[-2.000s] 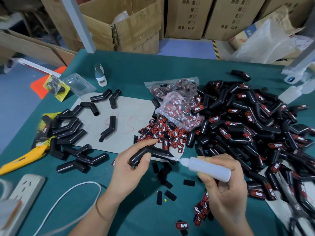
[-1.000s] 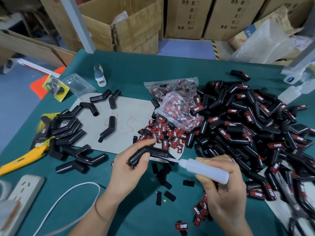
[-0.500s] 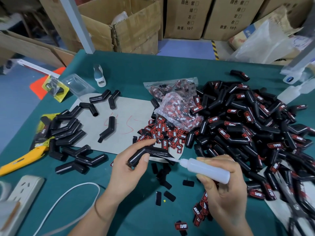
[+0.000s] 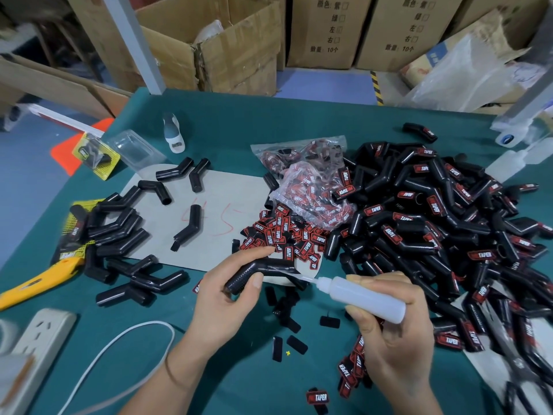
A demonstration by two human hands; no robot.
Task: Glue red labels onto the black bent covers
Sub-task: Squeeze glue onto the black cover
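**Glue going onto a bent cover, label not yet on**

Now the left hand point(image 4: 227, 298) grips one black bent cover point(image 4: 259, 272) over the near middle of the green table point(image 4: 239, 121), fingers and thumb curled round its left leg. The right hand point(image 4: 392, 333) is wrapped round a translucent glue bottle point(image 4: 362, 295), whose fine nozzle points left and meets the cover's right leg.

Handling, my read: the cover looks like a small, light moulded sleeve, probably rubbery with some give, with a glossy skin that may slip. The ribbed left leg is the sensible place to hold, as the hand does, which leaves the other leg bare for glue. Squeezing hard could flatten the tube.

Orientation: the cover lies roughly flat, with its long axis running left to right along the table's near edge. The bend is near the middle and the elbow is turned toward the far edge. The right leg runs toward the bottle tip; its open end is hard to make out against the scraps beneath.

Loose red labels point(image 4: 287, 238) lie heaped just beyond the held cover, beside a clear bag of labels point(image 4: 314, 193). They look thin, flexible and easy to pinch by an edge. Unlabelled covers point(image 4: 119, 235) sit toward the left edge, partly on a grey card sheet point(image 4: 227, 190). The labelled pile point(image 4: 434, 223) fills the right side.
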